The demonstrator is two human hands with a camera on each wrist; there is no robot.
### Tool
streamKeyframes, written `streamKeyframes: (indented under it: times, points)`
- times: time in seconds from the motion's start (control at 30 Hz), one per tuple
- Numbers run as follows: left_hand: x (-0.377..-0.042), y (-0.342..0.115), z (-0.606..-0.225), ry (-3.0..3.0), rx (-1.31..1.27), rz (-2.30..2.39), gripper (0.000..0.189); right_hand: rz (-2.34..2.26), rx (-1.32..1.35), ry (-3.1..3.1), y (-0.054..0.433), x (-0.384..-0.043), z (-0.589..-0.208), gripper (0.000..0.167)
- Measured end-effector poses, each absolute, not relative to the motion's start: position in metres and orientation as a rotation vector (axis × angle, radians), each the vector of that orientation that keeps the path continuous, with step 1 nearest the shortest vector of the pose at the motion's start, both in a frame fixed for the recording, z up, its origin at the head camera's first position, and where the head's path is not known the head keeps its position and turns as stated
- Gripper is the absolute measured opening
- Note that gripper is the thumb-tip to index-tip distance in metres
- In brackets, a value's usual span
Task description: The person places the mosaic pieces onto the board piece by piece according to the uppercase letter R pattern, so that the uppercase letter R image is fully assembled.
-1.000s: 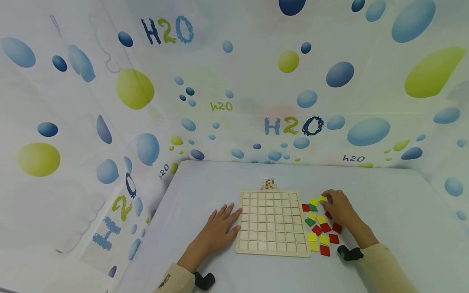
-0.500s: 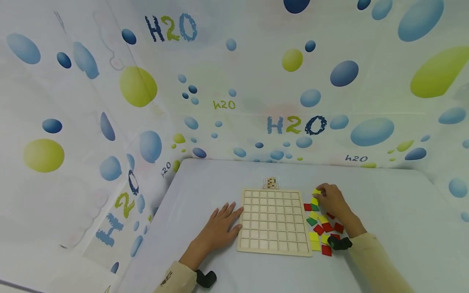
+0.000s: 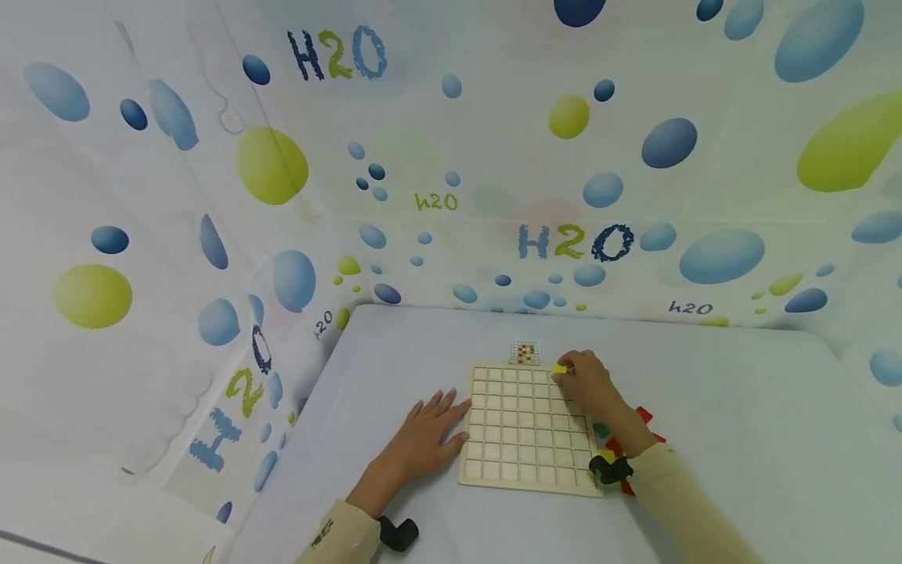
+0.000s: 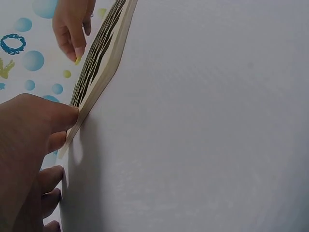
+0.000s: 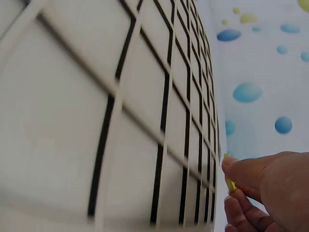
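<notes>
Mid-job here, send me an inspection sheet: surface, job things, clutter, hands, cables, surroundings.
Surface: white table.
Job's things: gridded board; yellow tile in hand; small patterned card by the board's far edge.
Clutter: loose tiles right of the board, partly hidden by the right arm.
Left hand: fingers spread, touching the board's left edge.
Right hand: pinches the yellow tile near the board's far right corner.
Cables: nothing seen.
Surroundings: pale wall covering with blue and green drops and H2O lettering.
</notes>
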State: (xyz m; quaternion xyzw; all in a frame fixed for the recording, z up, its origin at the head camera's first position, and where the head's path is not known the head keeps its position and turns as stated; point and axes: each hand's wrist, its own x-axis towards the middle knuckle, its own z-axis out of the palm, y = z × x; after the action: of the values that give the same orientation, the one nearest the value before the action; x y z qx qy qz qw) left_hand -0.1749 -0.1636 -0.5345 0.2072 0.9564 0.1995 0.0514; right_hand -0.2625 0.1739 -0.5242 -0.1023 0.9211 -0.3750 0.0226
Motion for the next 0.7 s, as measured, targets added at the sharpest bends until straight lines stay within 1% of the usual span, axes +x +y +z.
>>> streamKeyframes:
  times: [0.17,0.37,0.7]
  points:
    - [-0.176,-0.164,-0.535,2.897,0.622,0.612,0.060,-1.135,-0.421,2.851,0.150,-0.260,-0.527,0.030]
    - [-0.176,-0.164,-0.535,2.898,0.623,0.625,0.060,-1.104,-0.472,2.843,0.129,-0.254,-0.530,0.024]
    - [-0.177,-0.164,-0.538,2.903,0.600,0.576,0.061,-1.060,-0.628,2.910,0.107,-0.251,-0.536,0.020]
